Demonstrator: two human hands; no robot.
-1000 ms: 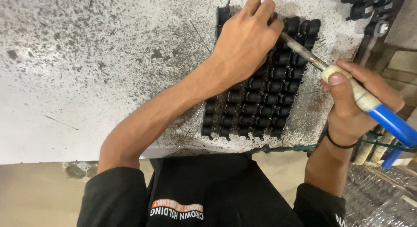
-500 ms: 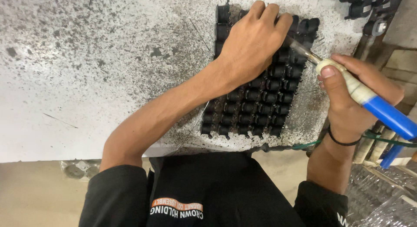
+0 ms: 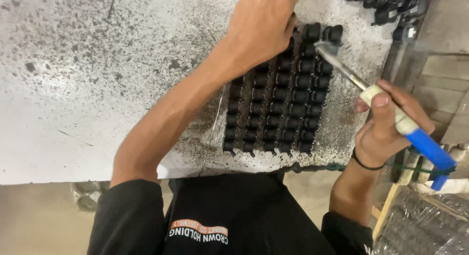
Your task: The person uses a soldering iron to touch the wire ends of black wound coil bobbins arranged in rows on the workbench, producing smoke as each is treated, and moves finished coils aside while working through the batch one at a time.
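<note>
two hands busy: left hand (image 3: 261,25) lies flat, steadying the black parts block (image 3: 278,108) on the bench (image 3: 97,79); right hand (image 3: 386,128) fingers wrap the blue-handled tool (image 3: 391,116), tip at the far-right row.

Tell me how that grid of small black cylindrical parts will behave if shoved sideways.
The grid of small black cylindrical parts probably scatters, since the pieces look separate. Standing in rows, they may tip and roll. The rough speckled grey tabletop likely resists sliding.

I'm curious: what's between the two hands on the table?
In the head view, rows of small black parts fill the stretch between the left hand and the right hand, crossed by the tool's metal tip.
</note>
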